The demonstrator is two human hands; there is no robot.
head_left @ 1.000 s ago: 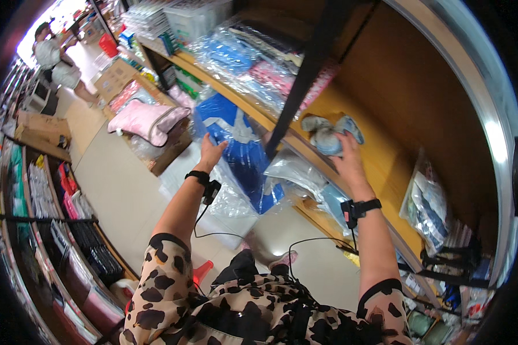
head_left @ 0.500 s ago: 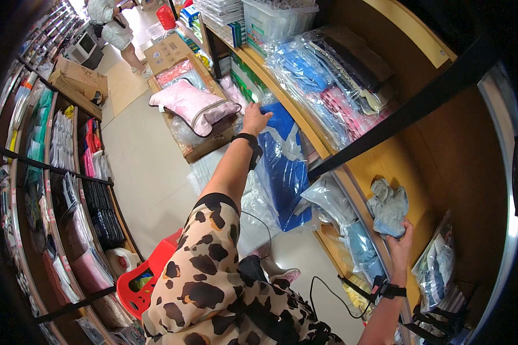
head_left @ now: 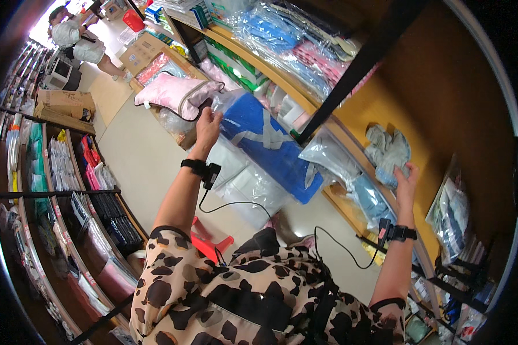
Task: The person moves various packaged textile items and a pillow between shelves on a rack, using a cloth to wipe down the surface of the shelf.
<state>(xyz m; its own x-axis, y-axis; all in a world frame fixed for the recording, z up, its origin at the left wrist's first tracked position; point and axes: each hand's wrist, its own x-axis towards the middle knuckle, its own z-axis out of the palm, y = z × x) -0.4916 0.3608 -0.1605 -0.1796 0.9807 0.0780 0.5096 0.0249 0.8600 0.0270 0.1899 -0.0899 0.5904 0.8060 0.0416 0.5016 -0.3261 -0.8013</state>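
My left hand (head_left: 208, 127) is closed on the near-left corner of a clear plastic bag with a folded blue item (head_left: 265, 141) inside, crossed by grey straps. The bag lies tilted off the lower shelf's edge, over a clear bag of white material (head_left: 244, 184). On the right, my right hand (head_left: 406, 181) grips a crumpled grey-blue cloth (head_left: 387, 150), resting it on the wooden shelf board (head_left: 351, 129). A pink pillow (head_left: 175, 95) with dark piping sits on an open carton just beyond my left hand.
Bagged clothes (head_left: 305, 49) fill the upper shelf. A silvery bag (head_left: 331, 155) sticks out below the board, and another bagged garment (head_left: 450, 210) stands at right. A red stool (head_left: 210, 238) is beside me. Shelving (head_left: 57, 195) lines the left; a person (head_left: 83, 43) stands far off.
My left hand has drawn the bagged blue item leftward, out from the shelf, and more of it shows. My right hand stays on the cloth. The whole view has turned slightly.
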